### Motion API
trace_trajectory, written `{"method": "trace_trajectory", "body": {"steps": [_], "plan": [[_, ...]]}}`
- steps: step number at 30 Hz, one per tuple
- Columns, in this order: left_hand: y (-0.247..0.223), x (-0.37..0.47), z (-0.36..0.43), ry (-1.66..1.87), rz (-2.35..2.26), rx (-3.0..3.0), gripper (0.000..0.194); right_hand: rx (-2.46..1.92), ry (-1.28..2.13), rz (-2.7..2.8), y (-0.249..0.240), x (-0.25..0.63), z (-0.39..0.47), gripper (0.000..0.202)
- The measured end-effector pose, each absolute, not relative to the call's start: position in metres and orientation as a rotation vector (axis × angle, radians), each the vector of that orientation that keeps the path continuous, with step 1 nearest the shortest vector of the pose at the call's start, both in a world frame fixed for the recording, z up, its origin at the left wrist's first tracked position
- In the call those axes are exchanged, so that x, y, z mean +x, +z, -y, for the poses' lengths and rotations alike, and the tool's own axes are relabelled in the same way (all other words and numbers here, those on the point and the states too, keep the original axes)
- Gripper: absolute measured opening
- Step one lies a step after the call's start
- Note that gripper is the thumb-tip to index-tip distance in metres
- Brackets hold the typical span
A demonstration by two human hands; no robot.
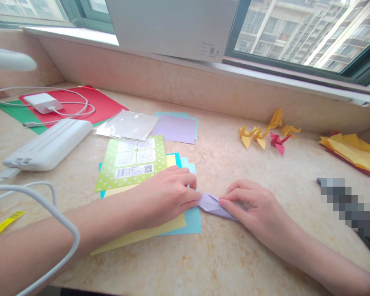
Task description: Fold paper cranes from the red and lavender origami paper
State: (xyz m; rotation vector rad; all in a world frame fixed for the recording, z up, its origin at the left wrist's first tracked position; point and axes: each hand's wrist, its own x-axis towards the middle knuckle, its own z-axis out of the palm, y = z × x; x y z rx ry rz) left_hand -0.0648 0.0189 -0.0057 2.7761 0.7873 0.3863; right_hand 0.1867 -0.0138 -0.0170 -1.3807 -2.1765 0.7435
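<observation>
A small folded piece of purple paper (214, 204) lies between my two hands on the stone-patterned surface. My left hand (179, 191) pinches its left end, with fingers closed, above light blue and yellow sheets (169, 224). At the paper's right part, my right hand (245, 201) grips it between thumb and index finger. The right end of the folded paper is partly hidden behind the right fingers. Just behind my left hand is a green dotted packet (109, 168) with a barcode label.
Folded yellow cranes (259, 137) and a pink one (278, 143) stand at the back right, near yellow sheets (354, 150). A white power bank (49, 144), cables, red paper (101, 102) and purple sheets (175, 128) lie left and behind. A pixelated dark object sits right.
</observation>
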Motion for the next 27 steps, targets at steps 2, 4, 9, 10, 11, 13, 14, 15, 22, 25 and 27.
{"method": "trace_trajectory", "body": {"steps": [2, 4, 9, 10, 11, 13, 14, 15, 22, 25, 27], "plan": [[-0.006, -0.065, -0.019, 0.382, -0.820, 2.715, 0.022, -1.429, 0.785, 2.148, -0.017, 0.186, 0.013, 0.012], [-0.005, -0.065, -0.019, 0.377, -0.840, 2.666, 0.021, -1.494, 0.824, 2.108, -0.016, 0.185, 0.012, 0.008], [-0.004, -0.062, -0.017, 0.350, -0.882, 2.631, 0.017, -1.475, 0.773, 2.146, -0.015, 0.181, 0.012, 0.013], [-0.004, -0.060, -0.016, 0.358, -0.901, 2.632, 0.023, -1.456, 0.744, 2.161, -0.015, 0.181, 0.012, 0.014], [-0.004, -0.058, -0.015, 0.382, -0.919, 2.634, 0.027, -1.444, 0.708, 2.168, -0.016, 0.180, 0.012, 0.014], [-0.004, -0.051, -0.013, 0.427, -0.967, 2.639, 0.029, -1.438, 0.647, 2.166, -0.017, 0.178, 0.010, 0.012], [-0.005, -0.048, -0.013, 0.433, -0.985, 2.650, 0.029, -1.441, 0.639, 2.163, -0.017, 0.177, 0.009, 0.011], [-0.006, -0.045, -0.014, 0.427, -1.009, 2.657, 0.028, -1.445, 0.651, 2.162, -0.016, 0.177, 0.007, 0.011], [-0.016, -0.039, -0.030, 0.502, -1.054, 2.519, 0.022, -1.523, 0.786, 2.220, 0.003, 0.174, -0.009, 0.015], [-0.019, -0.040, -0.032, 0.502, -1.079, 2.456, 0.022, -1.520, 0.823, 2.300, 0.014, 0.172, -0.014, 0.016], [-0.018, -0.039, -0.032, 0.486, -1.096, 2.438, 0.021, -1.498, 0.833, 2.351, 0.017, 0.169, -0.016, 0.015]]}}
